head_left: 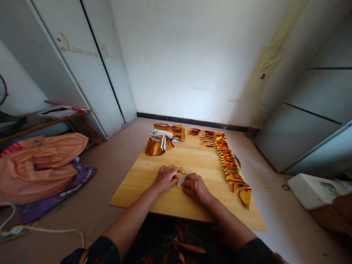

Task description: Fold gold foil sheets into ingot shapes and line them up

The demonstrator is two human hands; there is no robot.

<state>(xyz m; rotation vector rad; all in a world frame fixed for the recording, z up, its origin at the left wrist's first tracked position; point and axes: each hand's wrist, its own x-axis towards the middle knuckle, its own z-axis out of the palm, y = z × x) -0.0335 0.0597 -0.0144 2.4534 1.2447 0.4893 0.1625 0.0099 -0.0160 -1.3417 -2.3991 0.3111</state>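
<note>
A small sheet of gold foil paper (181, 179) lies on the wooden board, its pale grey back facing up and its top corner folded to a gold point. My left hand (166, 178) presses on the sheet's left edge with the fingers bent together. On the right edge, my right hand (197, 186) has its fingers curled onto the paper. Parts of the sheet are hidden under both hands. Along the board's right side runs a long row of folded gold foil pieces (229, 165), overlapping one another.
The wooden board (132, 187) stands low over a tiled floor. Loose gold foil sheets (156, 146) and white paper pile up at its back left. More folded pieces (208, 138) sit at the back. An orange bag (55, 146) lies left; a white box (313, 190) stands right.
</note>
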